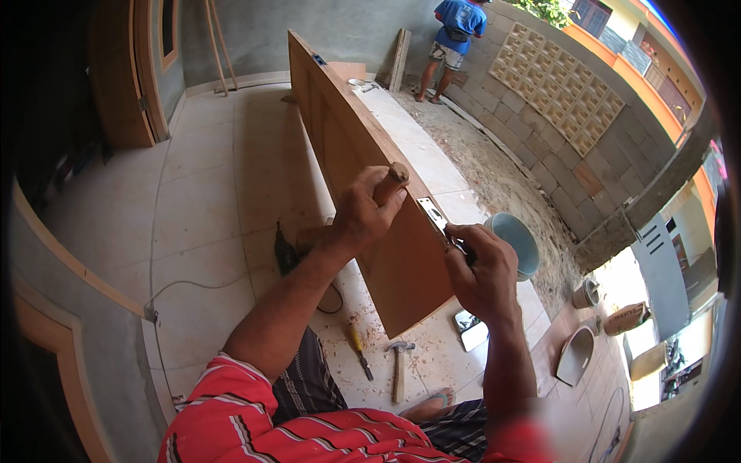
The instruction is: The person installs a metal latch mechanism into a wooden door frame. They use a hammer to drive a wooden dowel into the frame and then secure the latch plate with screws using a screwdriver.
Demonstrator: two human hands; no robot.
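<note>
Now the left hand [363, 216] wraps its fingers around a wooden tool handle [390, 183], while the right hand [482, 274] pinches something against the silver metal plate [432, 214], steadying it on the brown wooden door's [347, 147] edge.

Matt wooden door [363, 170], seemingly shiny metal plate [431, 212].

Bright daylight from the right, overexposed at lower right (strong fisheye bend, black vignette at rim); centre sharp.
</note>
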